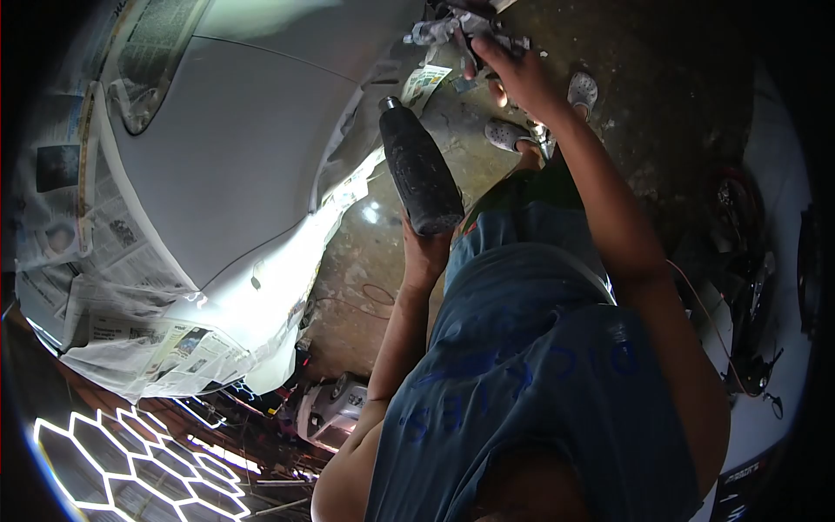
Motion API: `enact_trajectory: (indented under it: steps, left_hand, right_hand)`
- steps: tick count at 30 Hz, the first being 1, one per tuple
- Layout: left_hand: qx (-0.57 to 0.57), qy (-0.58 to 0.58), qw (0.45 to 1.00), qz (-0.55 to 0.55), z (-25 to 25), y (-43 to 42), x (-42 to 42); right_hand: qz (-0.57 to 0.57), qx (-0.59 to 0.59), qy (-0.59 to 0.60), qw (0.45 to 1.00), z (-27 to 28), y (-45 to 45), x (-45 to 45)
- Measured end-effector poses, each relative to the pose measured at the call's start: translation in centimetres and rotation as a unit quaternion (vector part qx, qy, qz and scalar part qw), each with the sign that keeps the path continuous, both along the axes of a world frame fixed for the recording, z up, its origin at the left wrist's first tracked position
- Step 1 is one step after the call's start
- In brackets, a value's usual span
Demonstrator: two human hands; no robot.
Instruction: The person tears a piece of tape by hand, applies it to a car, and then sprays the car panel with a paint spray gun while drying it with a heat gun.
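Observation:
My left hand point(424, 252) is closed around the lower end of a black bottle-shaped object point(419, 170) with a short metal tip. The tip points up and to the left, towards the car panel; my fingers are mostly hidden behind it. At the top of the view, my right hand point(515, 71) grips a metal spray gun point(461, 30) with several fittings, partly cut off by the frame edge. Left of both hands stretches a pale grey car panel point(235, 130), with newspaper point(122, 226) and clear plastic film around its edges.
Grey clogs point(584, 91) stand on the stained concrete floor point(361, 261). A thin hose point(709, 322) runs down at the right, near dark machine parts point(739, 235). A light-coloured vehicle point(335, 413) stands at lower left, near hexagonal lights point(139, 461).

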State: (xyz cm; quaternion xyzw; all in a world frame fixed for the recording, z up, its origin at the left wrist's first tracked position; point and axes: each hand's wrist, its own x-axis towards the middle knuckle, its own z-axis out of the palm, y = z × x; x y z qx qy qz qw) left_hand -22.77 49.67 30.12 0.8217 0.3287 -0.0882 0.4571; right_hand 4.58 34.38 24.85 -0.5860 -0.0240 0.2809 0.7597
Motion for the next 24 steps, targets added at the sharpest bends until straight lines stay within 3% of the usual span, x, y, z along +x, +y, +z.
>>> enact_trajectory:
  steps: [3, 7, 8, 11, 15, 21, 24]
  left_hand:
    - [0.024, -0.039, 0.999, -0.029, -0.2, 0.2, 0.1]
    - [-0.063, 0.064, 0.996, -0.001, 0.8, 0.6, 0.1]
    - [-0.075, 0.069, 0.995, -0.002, 1.0, 0.7, 0.3]
    - [-0.078, 0.040, 0.996, -0.021, 1.4, 0.5, 0.9]
    - [-0.121, 0.043, 0.992, -0.001, 1.2, 0.7, 1.0]
    - [-0.085, 0.017, 0.995, -0.044, 1.8, 0.5, 2.2]
    - [-0.066, 0.016, 0.996, -0.057, 1.4, 0.7, 1.9]
  right_hand:
    - [-0.052, -0.087, 0.046, 0.994, -1.3, 0.3, 1.9]
    - [-0.125, -0.224, 0.051, 0.965, -5.4, 0.1, 4.8]
    - [-0.140, -0.167, 0.091, 0.972, -6.7, 0.0, 5.0]
    - [-0.210, -0.144, 0.104, 0.962, -8.1, 0.4, 4.9]
    - [-0.199, -0.184, 0.155, 0.950, -6.3, 0.7, 5.2]
    - [-0.176, -0.188, 0.141, 0.956, -4.8, 2.3, 5.1]
    - [-0.133, -0.124, 0.064, 0.981, -2.4, 2.3, 3.3]
